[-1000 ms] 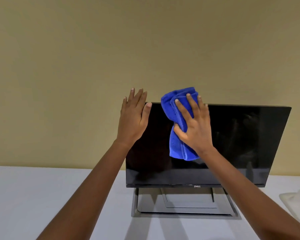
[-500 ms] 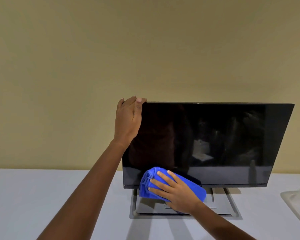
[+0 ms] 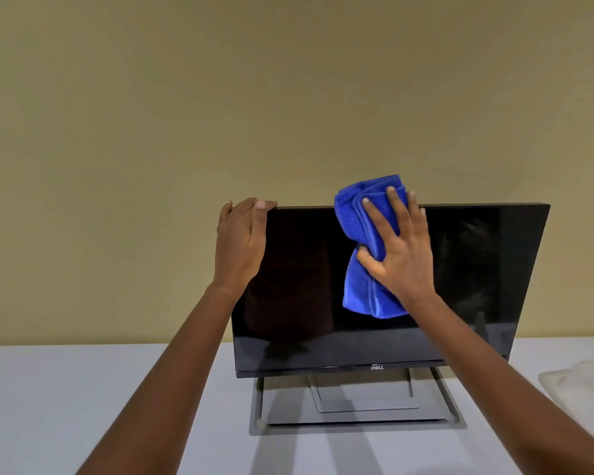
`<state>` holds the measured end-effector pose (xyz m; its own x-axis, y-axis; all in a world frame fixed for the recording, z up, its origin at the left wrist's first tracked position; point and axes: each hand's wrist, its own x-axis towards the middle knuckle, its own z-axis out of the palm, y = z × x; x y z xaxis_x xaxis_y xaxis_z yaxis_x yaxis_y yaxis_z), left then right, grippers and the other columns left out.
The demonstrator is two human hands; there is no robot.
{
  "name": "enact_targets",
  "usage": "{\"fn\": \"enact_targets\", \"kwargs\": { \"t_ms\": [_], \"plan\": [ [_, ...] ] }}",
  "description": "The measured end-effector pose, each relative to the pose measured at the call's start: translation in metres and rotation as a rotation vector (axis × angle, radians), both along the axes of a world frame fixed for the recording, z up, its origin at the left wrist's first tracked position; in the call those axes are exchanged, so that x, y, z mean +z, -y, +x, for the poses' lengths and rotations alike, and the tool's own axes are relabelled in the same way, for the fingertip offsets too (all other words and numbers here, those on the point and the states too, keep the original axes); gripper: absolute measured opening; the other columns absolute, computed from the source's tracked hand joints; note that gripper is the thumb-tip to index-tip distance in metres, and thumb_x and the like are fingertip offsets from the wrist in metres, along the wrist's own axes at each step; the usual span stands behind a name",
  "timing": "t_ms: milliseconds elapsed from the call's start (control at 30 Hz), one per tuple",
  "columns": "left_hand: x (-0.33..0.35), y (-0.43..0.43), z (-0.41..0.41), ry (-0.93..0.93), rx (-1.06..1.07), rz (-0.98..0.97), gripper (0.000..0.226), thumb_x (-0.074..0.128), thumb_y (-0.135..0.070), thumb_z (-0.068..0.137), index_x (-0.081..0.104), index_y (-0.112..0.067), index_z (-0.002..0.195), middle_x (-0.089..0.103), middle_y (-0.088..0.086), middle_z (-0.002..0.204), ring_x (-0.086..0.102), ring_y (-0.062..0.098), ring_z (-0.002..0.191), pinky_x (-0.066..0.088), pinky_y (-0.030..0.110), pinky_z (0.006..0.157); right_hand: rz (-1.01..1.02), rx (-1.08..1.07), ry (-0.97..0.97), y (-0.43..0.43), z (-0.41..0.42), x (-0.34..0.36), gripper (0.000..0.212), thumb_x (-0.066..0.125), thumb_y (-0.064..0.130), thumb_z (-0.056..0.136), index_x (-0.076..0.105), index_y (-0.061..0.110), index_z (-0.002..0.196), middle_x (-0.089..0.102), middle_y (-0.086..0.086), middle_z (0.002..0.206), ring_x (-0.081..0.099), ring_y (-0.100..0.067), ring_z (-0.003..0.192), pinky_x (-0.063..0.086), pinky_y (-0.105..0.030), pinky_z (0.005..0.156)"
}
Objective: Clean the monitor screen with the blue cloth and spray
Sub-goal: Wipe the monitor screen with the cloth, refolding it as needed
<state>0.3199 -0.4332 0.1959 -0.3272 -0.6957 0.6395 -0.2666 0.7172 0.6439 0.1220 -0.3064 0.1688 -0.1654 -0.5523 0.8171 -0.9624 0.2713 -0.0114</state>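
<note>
A black monitor [image 3: 477, 269] stands on a grey stand [image 3: 360, 402] on a pale table, its dark screen facing me. My left hand [image 3: 242, 241] grips the monitor's top left corner, thumb on the front edge and fingers over the back. My right hand [image 3: 400, 255] lies flat with spread fingers on a bunched blue cloth [image 3: 357, 289] and presses it against the upper middle of the screen. The top of the cloth sticks up past the monitor's upper edge. No spray bottle is in view.
The pale table [image 3: 83, 389] runs left and right in front of a plain beige wall [image 3: 288, 97]. A white, tray-like object [image 3: 587, 382] lies at the right edge, partly cut off by the frame.
My right hand has wiped the cloth down to the screen's lower left edge and back up to the top middle. My left hand curled over the top corner and stays there.
</note>
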Motion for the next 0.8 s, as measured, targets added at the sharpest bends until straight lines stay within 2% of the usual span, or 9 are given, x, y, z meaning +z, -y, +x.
{"fn": "enact_targets", "kwargs": {
  "t_ms": [100,200,267,333,433,533,633,700,800],
  "plan": [
    [-0.002,0.000,-0.001,-0.004,0.011,0.005,0.058,0.015,-0.035,0.095,0.065,-0.010,0.110,0.066,0.004,0.114,0.051,0.013,0.119,0.009,0.022,0.113,-0.048,0.031,0.027,0.005,0.016,-0.022,0.063,0.054,0.035,0.076,0.045,0.018,0.136,0.038,-0.018,0.146,0.019,-0.039,0.138,0.030,-0.056,0.108],
    [-0.003,0.001,-0.001,-0.002,0.020,0.002,0.057,0.016,-0.034,0.095,0.065,-0.011,0.110,0.066,0.005,0.114,0.050,0.013,0.119,0.008,0.022,0.112,0.036,0.076,-0.049,0.004,0.031,-0.059,0.064,0.053,0.037,0.076,0.039,0.023,0.137,0.031,-0.011,0.148,0.017,-0.038,0.138,0.023,-0.053,0.111],
    [-0.003,0.001,-0.002,-0.009,0.019,0.004,0.056,0.016,-0.033,0.095,0.065,-0.011,0.109,0.066,0.004,0.113,0.049,0.008,0.117,0.008,0.021,0.112,0.126,0.091,-0.114,0.000,0.037,-0.086,0.064,0.051,0.038,0.076,0.035,0.027,0.137,0.027,-0.005,0.147,0.017,-0.036,0.138,0.018,-0.051,0.112],
    [-0.004,0.001,-0.002,-0.016,0.025,0.005,0.055,0.016,-0.033,0.095,0.065,-0.011,0.108,0.066,0.004,0.113,0.047,0.003,0.114,0.008,0.021,0.112,0.235,0.118,-0.197,-0.007,0.042,-0.112,0.067,0.052,0.038,0.074,0.034,0.030,0.138,0.028,-0.002,0.146,0.020,-0.035,0.138,0.020,-0.052,0.112],
    [-0.005,0.002,-0.002,-0.027,0.025,0.000,0.054,0.016,-0.031,0.096,0.065,-0.011,0.108,0.067,0.005,0.111,0.044,-0.002,0.109,0.009,0.021,0.113,0.480,0.166,-0.398,-0.022,0.045,-0.146,0.076,0.061,0.045,0.068,0.034,0.032,0.138,0.039,0.003,0.145,0.027,-0.030,0.135,0.028,-0.054,0.109],
    [-0.006,0.002,-0.002,-0.028,0.018,-0.001,0.053,0.017,-0.030,0.096,0.065,-0.011,0.109,0.066,0.005,0.111,0.044,-0.002,0.110,0.007,0.020,0.113,0.652,0.189,-0.570,-0.035,0.041,-0.164,0.081,0.068,0.052,0.064,0.037,0.033,0.137,0.050,0.008,0.140,0.038,-0.026,0.133,0.032,-0.049,0.109],
    [-0.006,0.001,0.000,-0.015,0.014,0.005,0.052,0.017,-0.029,0.097,0.064,-0.010,0.111,0.065,0.006,0.115,0.047,0.015,0.124,0.006,0.021,0.113,0.633,0.220,-0.678,-0.036,0.034,-0.154,0.076,0.069,0.050,0.066,0.040,0.035,0.135,0.052,0.011,0.138,0.049,-0.022,0.129,0.035,-0.048,0.105],
    [-0.005,0.000,0.000,-0.002,0.012,0.003,0.052,0.017,-0.029,0.097,0.063,-0.010,0.112,0.064,0.007,0.118,0.045,0.018,0.128,0.006,0.024,0.114,0.579,0.224,-0.716,-0.032,0.029,-0.136,0.069,0.067,0.046,0.069,0.043,0.037,0.133,0.053,0.012,0.137,0.050,-0.021,0.127,0.036,-0.049,0.106],
    [-0.005,-0.001,0.000,0.000,0.004,-0.001,0.053,0.017,-0.029,0.096,0.063,-0.009,0.112,0.064,0.006,0.119,0.043,0.019,0.129,0.007,0.027,0.116,0.409,0.159,-0.594,-0.023,0.019,-0.091,0.063,0.060,0.043,0.068,0.051,0.035,0.129,0.057,0.005,0.134,0.048,-0.029,0.128,0.028,-0.051,0.105]
  ]
}}
